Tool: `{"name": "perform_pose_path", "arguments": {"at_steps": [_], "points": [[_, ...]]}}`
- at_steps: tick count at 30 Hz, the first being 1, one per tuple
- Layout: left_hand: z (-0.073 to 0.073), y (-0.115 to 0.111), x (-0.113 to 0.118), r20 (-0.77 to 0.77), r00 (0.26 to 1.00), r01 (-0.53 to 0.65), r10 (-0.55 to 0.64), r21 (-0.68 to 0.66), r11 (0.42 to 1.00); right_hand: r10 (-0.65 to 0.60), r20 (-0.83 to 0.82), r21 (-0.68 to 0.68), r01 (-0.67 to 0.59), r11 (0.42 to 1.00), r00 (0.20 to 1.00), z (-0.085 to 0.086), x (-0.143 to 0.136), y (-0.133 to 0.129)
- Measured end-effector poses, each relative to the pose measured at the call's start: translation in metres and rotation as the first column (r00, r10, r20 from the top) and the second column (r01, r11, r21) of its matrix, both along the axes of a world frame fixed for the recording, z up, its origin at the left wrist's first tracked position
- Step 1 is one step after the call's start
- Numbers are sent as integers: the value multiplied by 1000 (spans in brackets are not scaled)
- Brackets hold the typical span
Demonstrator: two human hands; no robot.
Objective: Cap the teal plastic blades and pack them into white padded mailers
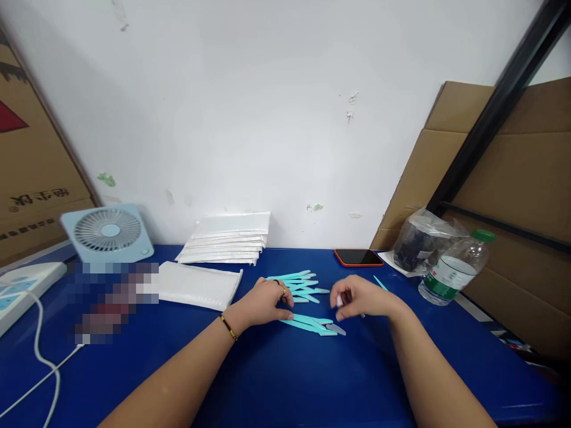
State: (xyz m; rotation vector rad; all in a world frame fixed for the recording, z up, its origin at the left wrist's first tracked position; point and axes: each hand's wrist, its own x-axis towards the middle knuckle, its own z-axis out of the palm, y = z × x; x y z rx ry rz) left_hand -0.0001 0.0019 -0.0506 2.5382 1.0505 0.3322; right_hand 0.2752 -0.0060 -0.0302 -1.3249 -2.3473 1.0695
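Slim turquoise eyebrow razors lie in a small bunch on the blue table, their blade ends pointing right. The thumb and fingers of my left hand are closed around the handle ends of this bunch. Just beyond it, more turquoise razors are fanned out, partly hidden behind my left fingers. To the right of both bunches, my right hand hovers with its fingers curled in. A small pale spot shows between those fingers, too blurred to identify. One more turquoise razor lies behind my right wrist.
White padded envelopes are stacked by the wall, with another envelope in front. At left are a light-blue fan, a power strip and cables. A phone, a bagged dark container and a bottle stand right.
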Motion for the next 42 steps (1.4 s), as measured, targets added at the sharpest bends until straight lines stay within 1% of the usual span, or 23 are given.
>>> {"name": "perform_pose_path", "arguments": {"at_steps": [1, 3, 6, 9, 11, 14, 16, 18, 20, 22, 24, 26, 29, 35, 38, 42], "points": [[-1, -1, 0, -14, 1000, 15, -16, -26, 1000, 50, 52, -37, -49, 998, 997, 0, 0, -3], [-4, -2, 2, -18, 1000, 6, -7, -61, 998, 102, 152, -38, -98, 995, 983, -3, -2, -6], [-6, 1, 3, 10, 999, -30, 31, -69, 997, 109, 246, 2, -113, 994, 963, -10, -5, -4], [-4, 3, 1, 62, 996, -65, 71, -85, 994, 93, 257, 35, -106, 994, 962, -12, -2, -2], [-1, 2, -2, 120, 988, -85, 100, -124, 989, 56, 206, 61, -70, 996, 977, -9, 1, -2], [2, 1, -4, 233, 960, -104, 156, -222, 969, -40, 70, 79, 34, 996, 997, -3, 2, -2], [2, 2, -4, 292, 937, -118, 192, -255, 960, -113, -21, 151, 115, 982, 993, 0, -1, -1], [3, 3, -4, 328, 918, -142, 221, -249, 958, -166, -138, 300, 201, 932, 976, 0, -6, 0], [2, 6, -4, 347, 904, -166, 250, -255, 953, -166, -272, 424, 273, 863, 948, -2, -11, 1], [1, 9, -5, 359, 892, -180, 275, -274, 945, -132, -384, 471, 317, 823, 914, -4, -17, 2], [1, 11, -6, 376, 883, -180, 279, -277, 944, -109, -453, 476, 343, 810, 885, -7, -22, 1], [0, 11, -6, 388, 880, -177, 275, -268, 947, -104, -488, 469, 361, 806, 867, -10, -25, 0], [1, 10, -7, 378, 884, -185, 274, -256, 949, -100, -500, 458, 360, 813, 860, -13, -28, 1], [3, 9, -7, 357, 892, -195, 278, -251, 948, -112, -525, 447, 386, 807, 844, -12, -25, 3], [3, 10, -6, 362, 892, -190, 269, -238, 952, -96, -524, 435, 362, 824, 846, -12, -26, 3], [2, 8, -2, 314, 921, -171, 230, -204, 964, -65, -513, 406, 308, 860, 856, -15, -38, 1]]}}
